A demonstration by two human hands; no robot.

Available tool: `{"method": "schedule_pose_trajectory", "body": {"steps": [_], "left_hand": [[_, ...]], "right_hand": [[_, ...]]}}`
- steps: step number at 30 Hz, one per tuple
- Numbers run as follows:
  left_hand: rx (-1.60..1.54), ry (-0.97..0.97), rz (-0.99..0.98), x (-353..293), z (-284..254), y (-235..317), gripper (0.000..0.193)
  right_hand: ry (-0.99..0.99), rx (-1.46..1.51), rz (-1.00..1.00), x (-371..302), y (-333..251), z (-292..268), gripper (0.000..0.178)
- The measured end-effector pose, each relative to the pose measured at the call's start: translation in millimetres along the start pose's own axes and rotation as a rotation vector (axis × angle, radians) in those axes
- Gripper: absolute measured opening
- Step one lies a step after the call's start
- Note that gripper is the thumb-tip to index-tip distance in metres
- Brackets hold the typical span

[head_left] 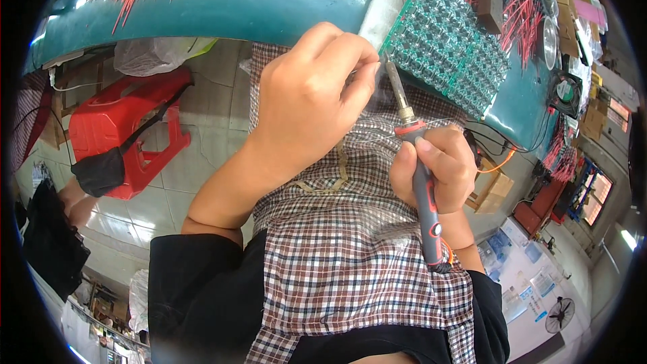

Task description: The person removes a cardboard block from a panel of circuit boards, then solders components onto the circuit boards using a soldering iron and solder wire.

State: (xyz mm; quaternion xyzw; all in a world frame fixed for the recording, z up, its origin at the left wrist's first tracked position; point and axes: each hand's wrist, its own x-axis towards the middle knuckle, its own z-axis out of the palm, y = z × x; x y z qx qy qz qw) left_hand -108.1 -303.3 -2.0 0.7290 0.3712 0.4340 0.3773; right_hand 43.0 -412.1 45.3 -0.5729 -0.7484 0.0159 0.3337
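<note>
Two hands work at the teal table's near edge: the right hand grips a red-and-grey soldering iron, its tip beside the green LED-studded circuit board; the left hand pinches something hidden.

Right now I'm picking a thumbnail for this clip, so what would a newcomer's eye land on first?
The eye lands on the two hands at centre: the right hand grips a red-and-grey soldering iron, tip up near the green circuit board at the teal bench edge. The left hand pinches something small beside the tip. A red plastic stool stands on the tiled floor at left.
</note>
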Motion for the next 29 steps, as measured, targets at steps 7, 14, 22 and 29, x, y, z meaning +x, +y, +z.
{"method": "schedule_pose_trajectory", "body": {"steps": [7, 14, 22, 29], "left_hand": [[0.001, 0.013, -0.050, 1, -8, 6, 0.011], [0.060, 0.069, -0.025, 10, -6, 7, 0.009], [0.091, 0.070, -0.002, 16, 0, 4, 0.010], [0.071, 0.079, -0.003, 14, 2, 2, 0.010]], "right_hand": [[0.010, 0.025, 0.096, 5, -7, -1, 0.036], [0.088, 0.039, 0.094, 11, 1, -14, 0.032], [0.082, 0.017, 0.080, 12, 6, -4, 0.031], [0.072, -0.036, 0.035, 18, 6, 3, 0.032]]}}
